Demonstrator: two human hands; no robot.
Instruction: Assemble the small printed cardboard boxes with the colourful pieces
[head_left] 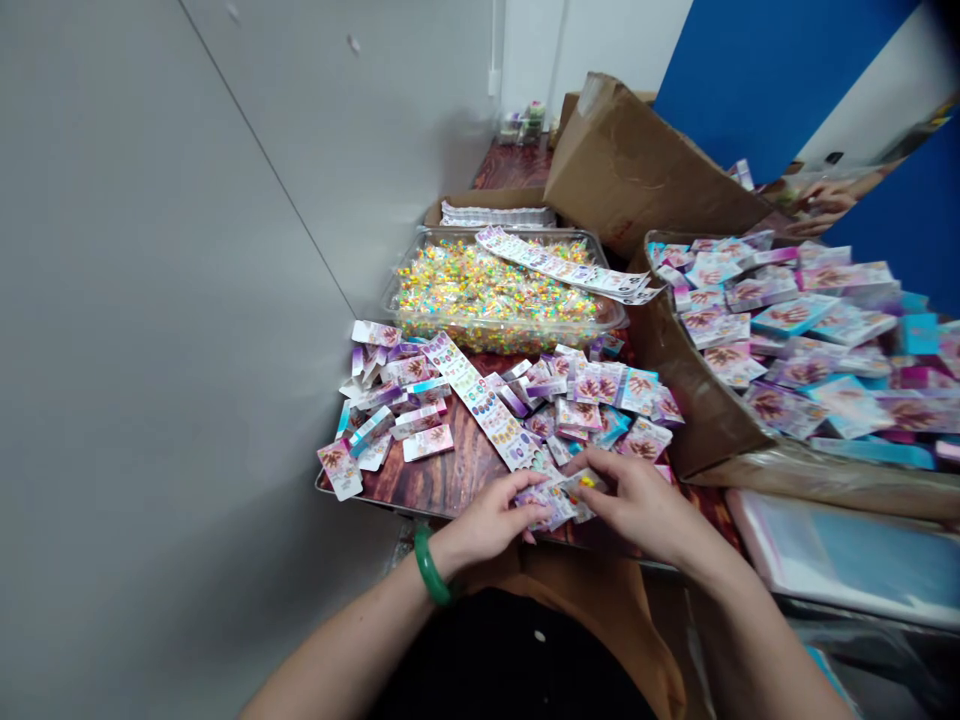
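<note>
At the table's front edge, my left hand (491, 518), with a green bangle (430, 565) on its wrist, is closed on a small purple-and-white printed box (550, 506). Close beside it, my right hand (637, 500) pinches a small clear packet (585, 481) with yellow bits inside. The packet is right against the box; whether part of it is inside I cannot tell. A long printed sticker strip (480, 400) runs from the tray down to my hands. Small printed boxes lie in a left pile (397, 395) and a right pile (592, 390).
Behind the piles stands a clear plastic tray (510, 326) full of small packets, with more sticker strips (562, 265) across it. A large carton (675, 400) at right holds many printed boxes. Clear bags (847, 550) lie at front right. Another person's hand (825, 205) shows at back right.
</note>
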